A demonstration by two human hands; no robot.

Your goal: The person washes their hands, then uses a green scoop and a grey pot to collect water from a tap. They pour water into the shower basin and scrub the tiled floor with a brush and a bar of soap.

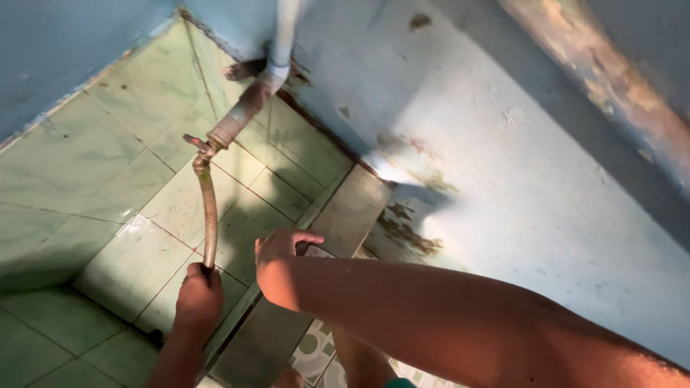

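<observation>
Pale green tiles [108, 165] line a sunken wash basin across the left half of the frame, and a chipped blue wall [517, 187] with peeling patches fills the right; one grey concrete ledge [345, 215] runs between them down the centre. From the upper middle, one pale pipe [284, 36] drops down the corner into one rusty tap [233, 122] with a small lever, and from it hangs one brownish hose [209, 215], curving down to lower centre-left. That hose looks light and bendy, likely wet and a little slick, stiffened by age; I judge it best gripped near its free end, where it can be steered, with the tap joint left unstrained. Two hands are in view. The left hand [198, 298], at lower left of centre, is closed in a fist around the hose's lower end. The right hand [282, 262], just beside it at centre, has its fingers curled over a small dark object on the ledge, which I cannot identify; how firmly it grips I cannot tell. One patterned floor tile [314, 352] shows at bottom centre.
</observation>
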